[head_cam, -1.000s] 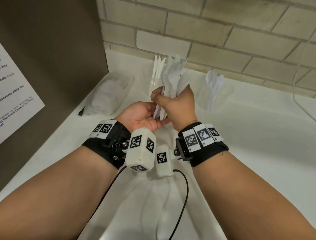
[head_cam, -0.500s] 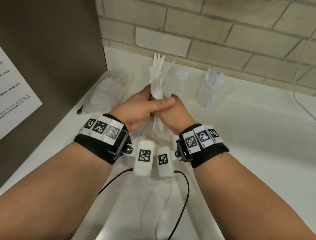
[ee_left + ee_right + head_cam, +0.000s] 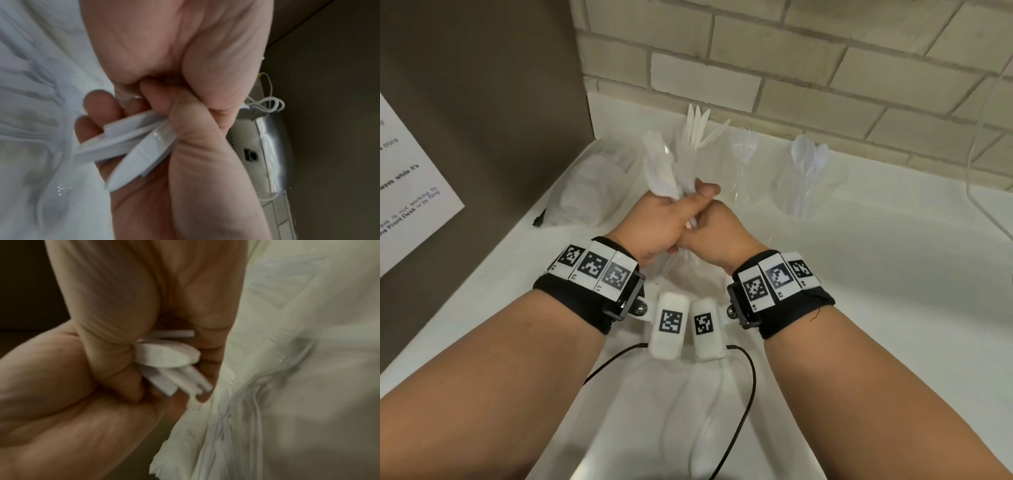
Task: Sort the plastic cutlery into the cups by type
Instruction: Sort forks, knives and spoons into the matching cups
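head view had both hands bunched together over the white counter (image 3: 893, 274). the left hand (image 3: 657, 222) was wrapped around a bundle of white plastic cutlery (image 3: 664, 171), thumb laid across the front, heads fanning up and away. the right hand (image 3: 719, 236) sat just under and beside it, fingers curled onto the handle ends. behind them near the brick wall stood three clear cups: one with knives (image 3: 697, 132), one with forks (image 3: 748, 150), one with spoons (image 3: 808, 164). a clear plastic bag (image 3: 592, 185) lay off to the left by the brown panel.

left wrist view was blurry, but the left hand (image 3: 185, 56) was closed tight on the handles (image 3: 131, 146), flat ends poking out below the fist.

right wrist view showed the right hand (image 3: 133, 296) gripping the same handle ends (image 3: 168, 358) between thumb and fingers, crinkled plastic beside it.
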Demonstrator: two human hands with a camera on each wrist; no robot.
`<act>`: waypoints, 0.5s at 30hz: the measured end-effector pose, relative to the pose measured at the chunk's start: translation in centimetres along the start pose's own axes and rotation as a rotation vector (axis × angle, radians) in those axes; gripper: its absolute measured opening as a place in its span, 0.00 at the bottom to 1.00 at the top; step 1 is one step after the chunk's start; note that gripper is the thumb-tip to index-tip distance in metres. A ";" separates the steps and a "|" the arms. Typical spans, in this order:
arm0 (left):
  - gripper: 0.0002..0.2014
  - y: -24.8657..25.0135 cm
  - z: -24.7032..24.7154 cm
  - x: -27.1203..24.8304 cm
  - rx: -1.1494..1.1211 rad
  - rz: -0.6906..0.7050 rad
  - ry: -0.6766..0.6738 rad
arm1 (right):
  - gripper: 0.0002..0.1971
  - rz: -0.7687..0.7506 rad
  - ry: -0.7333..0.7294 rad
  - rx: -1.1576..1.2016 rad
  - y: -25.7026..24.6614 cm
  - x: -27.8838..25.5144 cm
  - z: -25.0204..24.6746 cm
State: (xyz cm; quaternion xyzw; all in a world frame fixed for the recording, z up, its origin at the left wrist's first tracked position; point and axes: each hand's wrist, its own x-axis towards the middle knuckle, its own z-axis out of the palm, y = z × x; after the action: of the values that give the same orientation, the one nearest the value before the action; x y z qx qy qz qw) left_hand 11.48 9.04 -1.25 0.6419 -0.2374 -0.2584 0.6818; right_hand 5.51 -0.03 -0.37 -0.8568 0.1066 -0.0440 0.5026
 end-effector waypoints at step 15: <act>0.21 -2.5 -2.0 -0.9 -0.121 -0.093 -0.155 | 0.19 0.173 0.264 0.205 -2.6 0.6 -3.7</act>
State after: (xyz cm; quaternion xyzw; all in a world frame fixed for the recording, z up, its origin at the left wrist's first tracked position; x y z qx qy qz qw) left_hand 12.01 11.00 -3.87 0.5880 -0.2434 -0.3523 0.6862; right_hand 5.78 -2.09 3.63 -0.7754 0.2400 -0.1234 0.5709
